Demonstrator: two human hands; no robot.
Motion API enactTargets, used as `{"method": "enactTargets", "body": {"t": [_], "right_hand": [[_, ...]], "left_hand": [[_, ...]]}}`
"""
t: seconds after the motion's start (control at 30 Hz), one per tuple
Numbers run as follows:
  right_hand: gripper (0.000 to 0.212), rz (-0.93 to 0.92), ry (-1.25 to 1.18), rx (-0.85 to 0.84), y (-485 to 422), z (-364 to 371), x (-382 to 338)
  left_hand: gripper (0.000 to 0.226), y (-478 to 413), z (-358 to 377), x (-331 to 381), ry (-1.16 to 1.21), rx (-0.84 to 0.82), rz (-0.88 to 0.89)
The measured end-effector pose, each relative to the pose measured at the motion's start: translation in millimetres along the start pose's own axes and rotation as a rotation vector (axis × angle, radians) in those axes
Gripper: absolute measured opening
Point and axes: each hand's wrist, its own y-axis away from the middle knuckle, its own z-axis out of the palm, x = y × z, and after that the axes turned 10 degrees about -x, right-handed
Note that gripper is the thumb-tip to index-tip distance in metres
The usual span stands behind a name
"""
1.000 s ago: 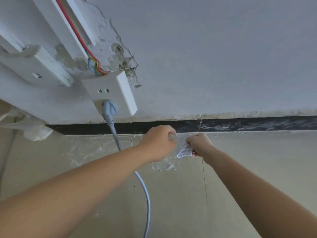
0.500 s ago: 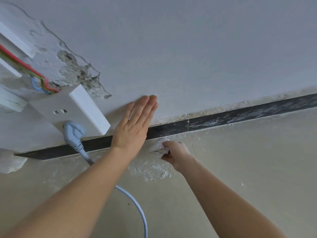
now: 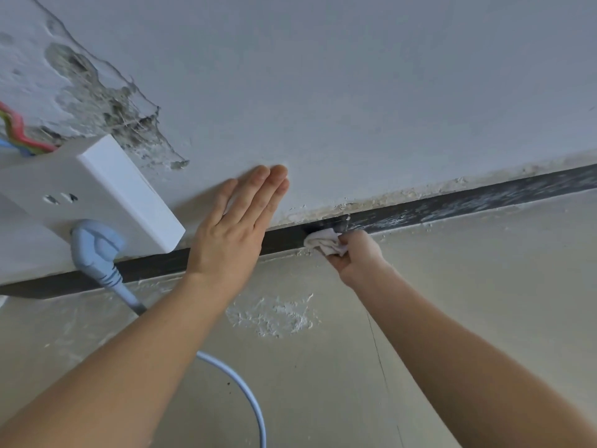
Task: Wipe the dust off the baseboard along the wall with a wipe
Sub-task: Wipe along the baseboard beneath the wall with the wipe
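Head view has us reaching both arms up from six o'clock toward the foot of the wall. Our left hand lies flat against the wall, fingers straight and together, pointing to about one o'clock and holding nothing; its heel crosses the black baseboard. At three o'clock of it, our right hand is curled round a crumpled white wipe and presses it onto the baseboard's face. From the wipe toward two o'clock the baseboard is streaked with pale dust; toward eight o'clock it looks darker. At nine o'clock of the left hand a white socket box sits on the wall, with a pale blue plug in it and its cable looping over the floor toward six o'clock. At eleven o'clock of the box we see broken plaster and coloured wires.
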Motion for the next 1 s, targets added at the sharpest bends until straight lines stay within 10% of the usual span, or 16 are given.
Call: {"method": "enactTargets", "body": {"t": [0.17, 0.4, 0.87, 1.0], "right_hand": [[0.033, -0.165, -0.278, 0.083, 25, -38, -25], [0.016, 0.144, 0.125, -0.220, 12, 33, 69], [0.017, -0.243, -0.490, 0.073, 42, -41, -29], [0.031, 0.011, -0.188, -0.067, 46, 1, 14]], "left_hand": [[0.063, -1, 1, 0, -0.004, 0.009, -0.010], [0.059, -1, 0, 4, 0.006, 0.005, -0.013], [0.079, -2, -2, 3, 0.000, -0.027, -0.001], [0.084, -1, -2, 4, 0.016, -0.025, 0.010]]}}
